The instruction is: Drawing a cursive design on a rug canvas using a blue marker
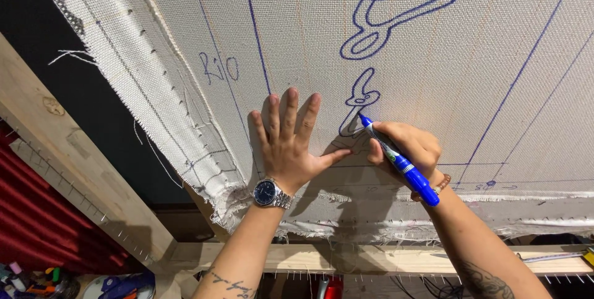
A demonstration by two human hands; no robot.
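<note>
Left hand [289,144] lies flat on the stretched white cloth [433,88], palm down, fingers fully spread, thumb pointing toward the right hand — it grips nothing, only presses the weave. A steel wristwatch [270,193] with a dark dial sits on that wrist. Right hand [411,150] is curled closed around a blue marker [401,163], pinched between thumb and fingers; the tip touches the cloth just beyond the left thumb, at the foot of a looping blue outline [361,102]. A larger drawn loop [387,17] stands farther up the cloth, past both hands (same blue ink). Long ruled blue lines cross the fabric on either side of the hands. Below the wrists the cloth ends in a frayed edge [346,197], pinned along a wooden frame [371,259] — a row of small nails shows on its underside. Outward of the left forearm runs a slanted timber beam [74,163]; tattoos mark both forearms.
</note>
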